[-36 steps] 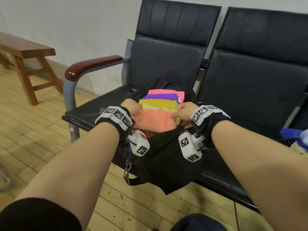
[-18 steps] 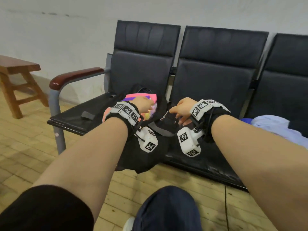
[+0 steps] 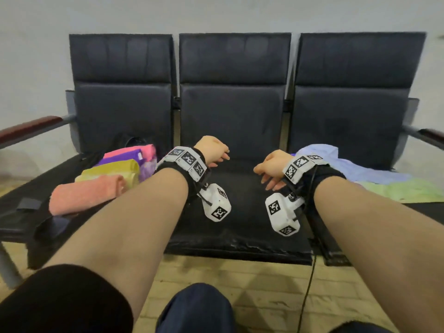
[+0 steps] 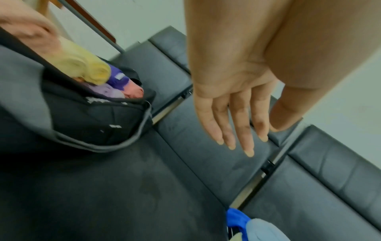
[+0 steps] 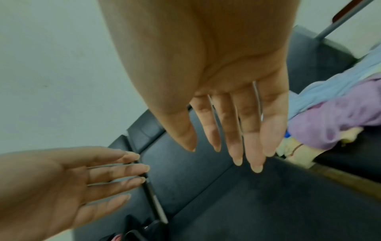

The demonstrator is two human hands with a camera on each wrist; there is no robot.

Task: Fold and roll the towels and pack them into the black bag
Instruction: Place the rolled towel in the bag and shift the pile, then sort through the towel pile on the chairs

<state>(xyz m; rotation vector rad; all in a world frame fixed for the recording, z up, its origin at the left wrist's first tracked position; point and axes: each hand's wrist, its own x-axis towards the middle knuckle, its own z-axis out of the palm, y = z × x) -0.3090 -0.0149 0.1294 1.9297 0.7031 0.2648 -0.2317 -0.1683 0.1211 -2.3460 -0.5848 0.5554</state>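
The black bag (image 3: 36, 227) lies open on the left seat, filled with rolled towels: a salmon roll (image 3: 84, 193) in front, then a yellow roll (image 3: 113, 169), a purple roll (image 3: 120, 157) and a pink roll (image 3: 134, 150). My left hand (image 3: 216, 155) hovers over the middle seat, just right of the bag, holding nothing. In the left wrist view its fingers (image 4: 237, 122) are straight, with the bag (image 4: 92, 124) to the left. My right hand (image 3: 269, 169) hangs beside it, also empty, its fingers (image 5: 233, 130) straight.
Loose towels lie on the right seat: a light blue one (image 3: 336, 162), a pale green one (image 3: 403, 191) and a lilac one (image 5: 340, 122). The middle seat (image 3: 235, 212) sits below both hands. Armrests (image 3: 26, 128) end the three-seat bench. Wooden floor lies in front.
Both hands have let go of the bag and moved right, over the middle seat, with fingers straightened. The view has swung right, showing all three seats.
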